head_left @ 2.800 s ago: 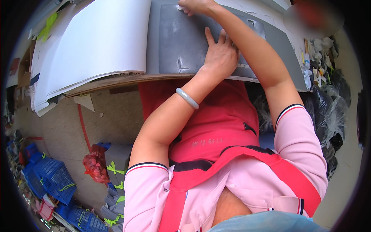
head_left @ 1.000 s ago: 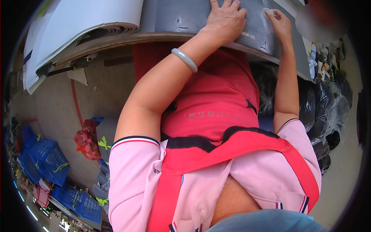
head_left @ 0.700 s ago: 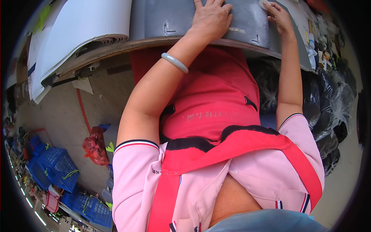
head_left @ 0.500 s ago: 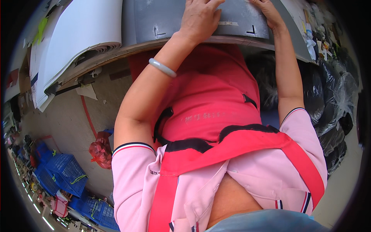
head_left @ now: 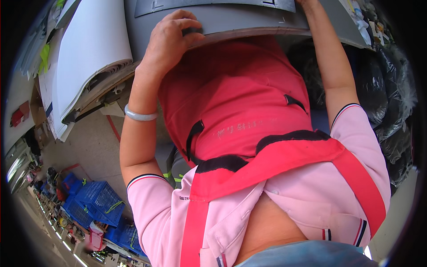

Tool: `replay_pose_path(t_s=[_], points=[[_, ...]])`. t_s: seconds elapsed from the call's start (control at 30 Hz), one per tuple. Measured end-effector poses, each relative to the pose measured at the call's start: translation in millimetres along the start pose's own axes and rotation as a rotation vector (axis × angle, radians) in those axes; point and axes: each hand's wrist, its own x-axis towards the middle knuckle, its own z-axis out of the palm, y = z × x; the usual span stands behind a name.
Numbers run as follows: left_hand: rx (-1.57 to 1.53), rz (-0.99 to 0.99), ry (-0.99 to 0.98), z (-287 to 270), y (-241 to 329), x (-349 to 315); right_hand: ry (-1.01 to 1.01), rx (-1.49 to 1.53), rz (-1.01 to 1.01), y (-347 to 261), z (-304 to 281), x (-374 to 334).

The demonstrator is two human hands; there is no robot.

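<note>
My left hand [head_left: 171,40] hovers over or rests on the near edge of the grey work table [head_left: 213,23], its fingers slightly bent and the thumb held apart. A dark patch shows between thumb and fingers; it may be only shadow. Farther in lies a thin dark grey sheet [head_left: 213,3] with corner marks, cut off by the upper edge of the view. My right hand [head_left: 307,2] is near the right end of that sheet. Only its wrist side shows, so its fingers and anything in them are hidden.
A large white roll of sheet material [head_left: 95,40] lies at the table's left. Clear plastic bags with dark contents [head_left: 391,98] are piled at the right below the table. Blue plastic crates [head_left: 100,202] stand on the floor at the lower left.
The dark sheet now lies farther from the table's near edge. My left hand has come off it, moving left and nearer to me; my right hand has moved farther up, partly out of view.
</note>
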Motion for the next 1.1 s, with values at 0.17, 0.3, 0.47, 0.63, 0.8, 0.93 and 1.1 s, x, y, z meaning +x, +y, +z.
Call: replay_pose_path(t_s=[0.17, 0.3, 0.47, 0.63, 0.8, 0.93, 1.1], points=[[-0.030, 0.005, -0.003, -5, -1, 0, 0.006, -0.015, 0.002, -3, 2, -1], [-0.006, 0.023, -0.010, -5, -3, -3, 0.014, 0.015, 0.011, -5, 4, -4], [-0.089, -0.013, -0.079, -12, -9, 2, 0.049, -0.020, 0.010, -8, 8, -8], [-0.168, -0.101, -0.105, -20, -14, 4, 0.046, -0.010, -0.020, -7, 10, -9], [-0.075, -0.032, -0.110, -18, -12, -2, 0.083, -0.074, -0.049, -4, 9, -10], [-0.108, -0.058, -0.134, -20, -16, -1, 0.069, -0.044, -0.044, -5, 11, -10], [-0.078, -0.068, -0.106, -22, -15, -3, 0.081, -0.048, -0.066, -8, 15, -12]])
